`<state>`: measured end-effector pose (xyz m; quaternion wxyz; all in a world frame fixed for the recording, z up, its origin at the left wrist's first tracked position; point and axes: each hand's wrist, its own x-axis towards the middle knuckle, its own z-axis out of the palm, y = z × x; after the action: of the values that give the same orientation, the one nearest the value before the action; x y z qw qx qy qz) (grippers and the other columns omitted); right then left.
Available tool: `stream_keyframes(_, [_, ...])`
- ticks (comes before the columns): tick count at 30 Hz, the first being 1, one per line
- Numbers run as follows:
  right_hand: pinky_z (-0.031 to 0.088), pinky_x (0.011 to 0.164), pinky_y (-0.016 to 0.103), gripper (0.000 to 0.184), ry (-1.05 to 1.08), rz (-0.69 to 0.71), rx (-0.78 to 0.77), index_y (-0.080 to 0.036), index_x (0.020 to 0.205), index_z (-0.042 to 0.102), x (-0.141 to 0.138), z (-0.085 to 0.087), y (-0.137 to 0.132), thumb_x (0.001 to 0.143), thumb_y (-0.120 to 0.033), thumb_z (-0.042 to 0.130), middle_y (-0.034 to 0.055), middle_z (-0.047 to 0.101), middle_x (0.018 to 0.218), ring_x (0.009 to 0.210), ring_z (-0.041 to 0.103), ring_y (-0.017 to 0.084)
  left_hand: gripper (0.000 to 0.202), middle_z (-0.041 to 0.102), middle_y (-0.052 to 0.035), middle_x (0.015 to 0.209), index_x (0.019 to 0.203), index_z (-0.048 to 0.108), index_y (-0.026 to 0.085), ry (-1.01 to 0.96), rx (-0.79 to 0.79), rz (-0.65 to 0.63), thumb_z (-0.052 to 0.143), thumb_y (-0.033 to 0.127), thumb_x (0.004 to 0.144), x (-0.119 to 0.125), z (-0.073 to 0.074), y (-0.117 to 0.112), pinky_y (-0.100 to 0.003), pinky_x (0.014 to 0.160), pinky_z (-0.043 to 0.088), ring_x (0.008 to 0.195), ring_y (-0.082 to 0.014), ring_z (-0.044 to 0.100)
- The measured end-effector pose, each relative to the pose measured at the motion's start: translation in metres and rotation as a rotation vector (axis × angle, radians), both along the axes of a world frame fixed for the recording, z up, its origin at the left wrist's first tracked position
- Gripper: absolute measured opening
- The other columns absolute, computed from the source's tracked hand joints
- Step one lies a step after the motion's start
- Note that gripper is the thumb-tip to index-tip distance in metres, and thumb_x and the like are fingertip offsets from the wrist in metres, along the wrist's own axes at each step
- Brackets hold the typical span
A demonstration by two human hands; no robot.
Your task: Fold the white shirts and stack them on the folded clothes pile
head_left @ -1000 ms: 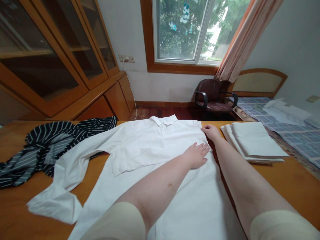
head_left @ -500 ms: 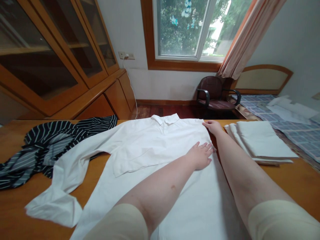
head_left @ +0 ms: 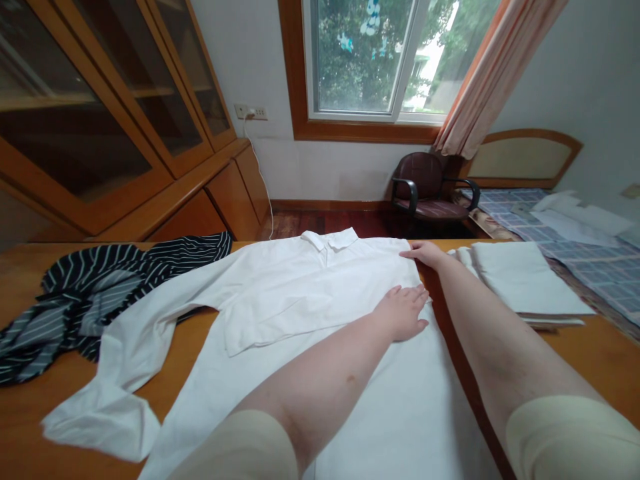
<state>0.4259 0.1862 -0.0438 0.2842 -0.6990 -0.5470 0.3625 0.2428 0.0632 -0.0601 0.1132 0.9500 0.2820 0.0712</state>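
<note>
A white long-sleeved shirt [head_left: 295, 287] lies spread on the wooden table, its collar at the far edge. One sleeve [head_left: 123, 353] stretches out to the left, bent, with its cuff toward me. The other sleeve does not show. My left hand [head_left: 404, 312] rests flat on the shirt's right side, fingers spread. At the shoulder edge beyond it, my right hand [head_left: 425, 254] grips the fabric, its foremost digit lying on top of the cloth; its remaining fingers are partly hidden.
A black-and-white striped garment [head_left: 105, 283] lies crumpled at the left, partly under the sleeve. Folded white cloths [head_left: 525, 277] are stacked at the right on the table [head_left: 583, 360]. Beyond stand a cabinet [head_left: 200, 200], an office chair [head_left: 420, 183] and a bed [head_left: 590, 260].
My right hand has shifted slightly left, its digit lying further over the shoulder fabric. The shirt's right edge has drawn slightly inward there. My left hand stays pressed on the shirt.
</note>
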Motion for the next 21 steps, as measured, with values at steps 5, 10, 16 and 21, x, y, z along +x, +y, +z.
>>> stream_keyframes(5, [0.039, 0.053, 0.025, 0.028, 0.000, -0.021, 0.001, -0.015, 0.068, 0.065, 0.003, -0.005, 0.003, 0.063, -0.042, 0.072, 0.0003, 0.060, 0.056, 0.053, 0.048, 0.012, 0.064, 0.022, -0.0048, 0.153, 0.144, 0.026, 0.017, 0.060, -0.018, -0.065, 0.028, 0.047, 0.088, 0.000, 0.004, 0.003, -0.052, 0.113, 0.005, 0.141, -0.0245, 0.010])
stream_keyframes(10, [0.039, 0.055, 0.023, 0.027, -0.035, -0.019, 0.033, -0.016, 0.076, 0.066, 0.005, -0.016, 0.010, 0.071, -0.042, 0.065, 0.0003, 0.062, 0.062, 0.054, 0.048, 0.011, 0.066, 0.023, -0.0032, 0.153, 0.143, 0.030, 0.019, 0.045, -0.063, -0.062, 0.033, 0.051, 0.085, 0.000, 0.006, 0.006, -0.054, 0.112, 0.008, 0.140, -0.0261, 0.014])
stream_keyframes(16, [0.038, 0.059, 0.023, 0.024, -0.222, -0.015, 0.073, -0.016, 0.081, 0.068, 0.010, -0.021, 0.014, 0.076, -0.039, 0.060, 0.0020, 0.066, 0.072, 0.061, 0.052, 0.013, 0.064, 0.022, -0.0032, 0.153, 0.143, 0.030, 0.021, 0.041, -0.039, -0.060, 0.028, 0.051, 0.086, 0.001, 0.003, 0.005, -0.054, 0.112, 0.008, 0.140, -0.0253, 0.015])
stream_keyframes(21, [0.039, 0.065, 0.024, 0.023, -0.295, -0.012, 0.082, -0.016, 0.082, 0.069, 0.010, -0.022, 0.017, 0.077, -0.036, 0.060, 0.0035, 0.069, 0.077, 0.066, 0.056, 0.015, 0.064, 0.020, -0.0061, 0.154, 0.142, 0.032, 0.021, 0.048, -0.035, -0.048, 0.030, 0.053, 0.086, 0.001, 0.004, 0.003, -0.052, 0.112, 0.007, 0.141, -0.0264, 0.013])
